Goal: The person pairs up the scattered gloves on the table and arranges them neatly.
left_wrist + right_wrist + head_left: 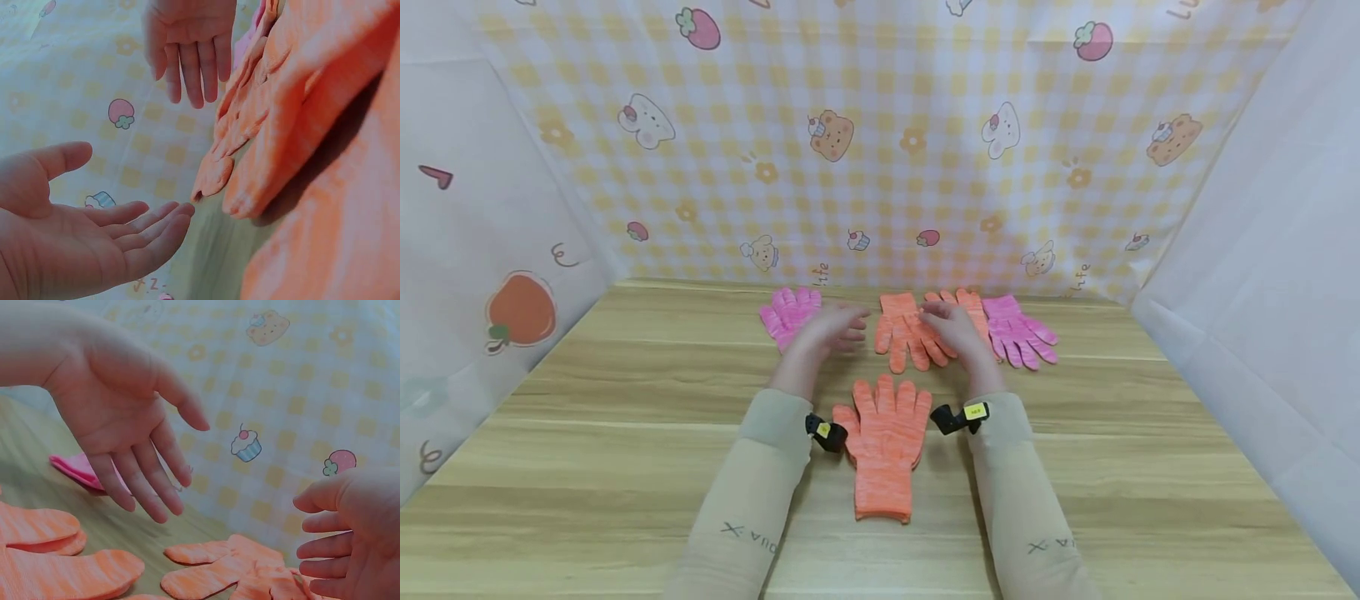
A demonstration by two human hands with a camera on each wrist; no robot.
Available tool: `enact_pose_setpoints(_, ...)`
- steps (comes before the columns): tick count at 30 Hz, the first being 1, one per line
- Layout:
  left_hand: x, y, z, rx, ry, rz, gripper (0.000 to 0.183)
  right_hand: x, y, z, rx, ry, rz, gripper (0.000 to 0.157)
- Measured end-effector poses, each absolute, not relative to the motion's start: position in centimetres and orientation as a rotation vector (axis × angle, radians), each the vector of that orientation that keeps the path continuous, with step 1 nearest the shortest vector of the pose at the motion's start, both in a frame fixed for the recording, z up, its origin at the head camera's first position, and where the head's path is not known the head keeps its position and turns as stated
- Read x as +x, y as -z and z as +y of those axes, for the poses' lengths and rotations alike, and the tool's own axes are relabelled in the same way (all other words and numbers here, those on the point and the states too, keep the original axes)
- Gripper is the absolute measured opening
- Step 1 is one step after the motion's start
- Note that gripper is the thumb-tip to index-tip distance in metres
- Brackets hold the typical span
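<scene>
A stacked pair of orange knitted gloves (884, 454) lies between the forearms, fingers pointing away. My left hand (837, 327) is held over the table near a pink glove (788, 310), partly hiding it. Its fingers (153, 234) are loosely extended, with nothing in the palm. Opposite it, my right hand (957, 329) hovers in front of another orange glove (973, 304), also empty with fingers (150, 478) extended. Between the hands lies an orange glove (897, 321), fingers toward me. To the right is a second pink glove (1018, 333). The palms face each other, apart.
The wood-grain table (625, 433) meets a yellow checked cloth (880, 192) with cartoon prints just behind the back row of gloves. White cloth walls (1262, 275) close both sides. Black wrist cameras (826, 433) sit on both cuffs.
</scene>
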State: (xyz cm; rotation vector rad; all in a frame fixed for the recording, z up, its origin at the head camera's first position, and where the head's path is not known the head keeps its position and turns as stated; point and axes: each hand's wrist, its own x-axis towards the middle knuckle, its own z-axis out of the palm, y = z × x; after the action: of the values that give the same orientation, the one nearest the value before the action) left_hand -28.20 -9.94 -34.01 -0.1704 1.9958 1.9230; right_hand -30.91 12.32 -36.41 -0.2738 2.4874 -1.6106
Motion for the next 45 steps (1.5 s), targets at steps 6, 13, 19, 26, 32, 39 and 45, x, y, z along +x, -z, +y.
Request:
enact_pose_setpoints(6,-28.5,34.7,-10.0,-0.241,-1.993,1.862,0.051,-31.1,37.2,12.3,-0.299,1.560,2.496,0.050)
enact_pose_setpoints(13,-29.0,35.4,-10.4,-0.238,-2.042,1.739,0.058,-31.1,37.5,12.0,-0.260,1.575,2.474,0.049)
enact_pose_setpoints(19,-29.1,35.7,-10.5,-0.224,-2.064,1.700,0.063,-31.2,37.4,11.7,-0.220,1.598,2.444,0.050)
enact_pose_setpoints(26,-29.2,35.9,-10.6,-0.205,-2.077,1.666,0.058,-31.3,37.7,11.5,-0.175,1.712,2.277,0.051)
enact_pose_setpoints(32,-29.2,35.9,-10.4,-0.197,-2.086,1.645,0.056,-31.4,37.8,11.5,-0.160,1.771,2.180,0.053)
enact_pose_setpoints(39,-29.2,36.0,-10.4,-0.191,-2.106,1.598,0.060,-31.6,38.1,11.6,-0.173,1.814,2.120,0.051)
enact_pose_setpoints(45,-29.3,36.2,-10.5,-0.159,-2.107,1.564,0.055,-31.9,38.3,11.4,-0.159,1.846,2.092,0.051)
